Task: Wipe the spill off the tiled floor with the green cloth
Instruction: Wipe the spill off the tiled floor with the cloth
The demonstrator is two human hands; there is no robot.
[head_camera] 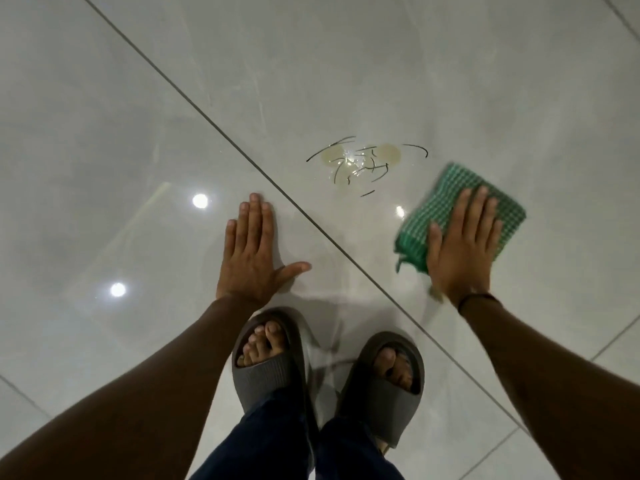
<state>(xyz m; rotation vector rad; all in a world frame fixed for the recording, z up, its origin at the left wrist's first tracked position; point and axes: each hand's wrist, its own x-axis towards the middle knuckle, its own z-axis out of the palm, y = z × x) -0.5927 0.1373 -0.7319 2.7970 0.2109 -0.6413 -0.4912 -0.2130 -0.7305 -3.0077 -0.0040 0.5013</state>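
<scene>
While pressing flat, right hand [460, 247] fingers spread atop green cloth [450, 202], beside spill [363, 161]; left hand [252, 247] splayed on tiled floor [104, 133].

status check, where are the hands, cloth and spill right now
Left hand flat on bare tile, empty. Right hand pressing cloth to floor, right of spill. Spill unwiped, dark squiggles on it. Path clear.

The spill [362, 161] is a small yellowish puddle (with thin dark strands across it) on the glossy grey floor [346, 64]. The folded green checked cloth [446, 195] lies flat just right of the spill, apart from it.
</scene>
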